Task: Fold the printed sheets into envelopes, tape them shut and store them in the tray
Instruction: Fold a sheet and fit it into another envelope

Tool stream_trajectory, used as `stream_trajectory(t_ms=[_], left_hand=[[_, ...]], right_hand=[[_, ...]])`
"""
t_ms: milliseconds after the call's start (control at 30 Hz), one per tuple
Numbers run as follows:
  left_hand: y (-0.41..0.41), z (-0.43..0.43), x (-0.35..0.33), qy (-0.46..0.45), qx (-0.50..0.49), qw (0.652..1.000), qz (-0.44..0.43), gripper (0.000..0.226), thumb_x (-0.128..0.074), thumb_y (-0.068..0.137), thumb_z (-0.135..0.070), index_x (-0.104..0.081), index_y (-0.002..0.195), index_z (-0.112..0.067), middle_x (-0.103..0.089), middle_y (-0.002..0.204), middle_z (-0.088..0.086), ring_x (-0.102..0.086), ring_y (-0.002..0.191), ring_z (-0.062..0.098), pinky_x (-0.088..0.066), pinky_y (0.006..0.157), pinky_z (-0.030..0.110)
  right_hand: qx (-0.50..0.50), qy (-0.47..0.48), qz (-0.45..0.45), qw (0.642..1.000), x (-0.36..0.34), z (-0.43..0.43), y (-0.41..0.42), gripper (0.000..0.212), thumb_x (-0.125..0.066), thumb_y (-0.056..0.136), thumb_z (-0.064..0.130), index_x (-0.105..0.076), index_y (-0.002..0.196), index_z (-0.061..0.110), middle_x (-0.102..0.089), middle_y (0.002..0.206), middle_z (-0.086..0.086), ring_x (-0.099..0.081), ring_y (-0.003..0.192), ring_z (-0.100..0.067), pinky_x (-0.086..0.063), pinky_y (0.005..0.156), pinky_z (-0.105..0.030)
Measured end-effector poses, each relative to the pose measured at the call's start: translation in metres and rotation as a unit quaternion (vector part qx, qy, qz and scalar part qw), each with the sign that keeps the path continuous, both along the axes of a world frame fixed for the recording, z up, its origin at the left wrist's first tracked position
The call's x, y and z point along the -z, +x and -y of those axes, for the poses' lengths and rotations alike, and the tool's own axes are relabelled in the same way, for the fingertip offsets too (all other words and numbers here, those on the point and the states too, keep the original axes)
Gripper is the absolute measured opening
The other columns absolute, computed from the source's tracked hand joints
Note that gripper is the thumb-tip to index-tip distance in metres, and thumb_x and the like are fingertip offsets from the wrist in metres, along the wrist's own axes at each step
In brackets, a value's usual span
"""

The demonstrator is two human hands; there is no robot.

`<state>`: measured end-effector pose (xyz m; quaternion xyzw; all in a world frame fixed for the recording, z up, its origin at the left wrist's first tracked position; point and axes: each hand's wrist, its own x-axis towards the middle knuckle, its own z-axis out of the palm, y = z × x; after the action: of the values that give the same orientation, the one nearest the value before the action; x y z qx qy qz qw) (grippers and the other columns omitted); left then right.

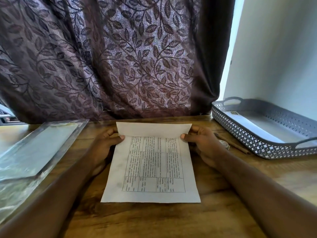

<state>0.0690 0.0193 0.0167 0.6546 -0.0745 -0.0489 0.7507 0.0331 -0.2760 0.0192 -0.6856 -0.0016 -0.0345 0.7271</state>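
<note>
A printed sheet (151,169) with a table of text lies on the wooden table in front of me. Its far edge is lifted and curled back toward me, showing the blank underside. My left hand (104,145) pinches the sheet's far left corner, thumb on top. My right hand (202,143) pinches the far right corner the same way. A grey perforated tray (257,140) with handles stands at the right; something white lies flat inside it.
A clear plastic folder or case (34,148) holding paper lies at the left. A thin brown pen or stick (231,143) lies between my right hand and the tray. A leaf-patterned curtain hangs just behind the table's far edge.
</note>
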Motion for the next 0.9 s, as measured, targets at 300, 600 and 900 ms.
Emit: stream_trajectory(t_ms=[300, 600, 900], left_hand=[[0.000, -0.003, -0.001, 0.041, -0.001, 0.999, -0.006, 0.035, -0.044, 0.102, -0.022, -0.073, 0.094, -0.004, -0.075, 0.088, 0.011, -0.070, 0.078, 0.023, -0.055, 0.064, 0.032], [0.000, 0.005, 0.003, 0.228, -0.003, 0.972, 0.060, 0.026, -0.075, 0.084, -0.008, -0.072, 0.109, -0.013, -0.079, 0.095, 0.002, -0.076, 0.085, 0.021, -0.063, 0.074, 0.039], [-0.016, 0.022, 0.002, 0.330, -0.008, 0.922, 0.203, 0.011, -0.068, 0.093, -0.029, -0.077, 0.087, -0.029, -0.076, 0.088, -0.014, -0.071, 0.084, 0.010, -0.059, 0.082, 0.050]], right_hand=[[0.012, -0.010, -0.029, 0.999, -0.004, 0.003, 0.000, 0.025, -0.050, 0.096, -0.002, -0.074, 0.096, -0.006, -0.077, 0.102, -0.015, -0.073, 0.099, -0.028, -0.061, 0.080, -0.034], [0.040, -0.159, 0.018, 0.986, 0.005, 0.002, 0.001, 0.013, -0.072, 0.088, 0.004, -0.074, 0.098, 0.011, -0.075, 0.101, -0.005, -0.072, 0.096, -0.024, -0.061, 0.086, -0.043], [0.099, -0.509, 0.197, 0.832, 0.001, -0.017, 0.000, 0.025, -0.062, 0.096, 0.033, -0.070, 0.119, 0.029, -0.071, 0.110, 0.014, -0.063, 0.096, -0.004, -0.050, 0.079, -0.022]])
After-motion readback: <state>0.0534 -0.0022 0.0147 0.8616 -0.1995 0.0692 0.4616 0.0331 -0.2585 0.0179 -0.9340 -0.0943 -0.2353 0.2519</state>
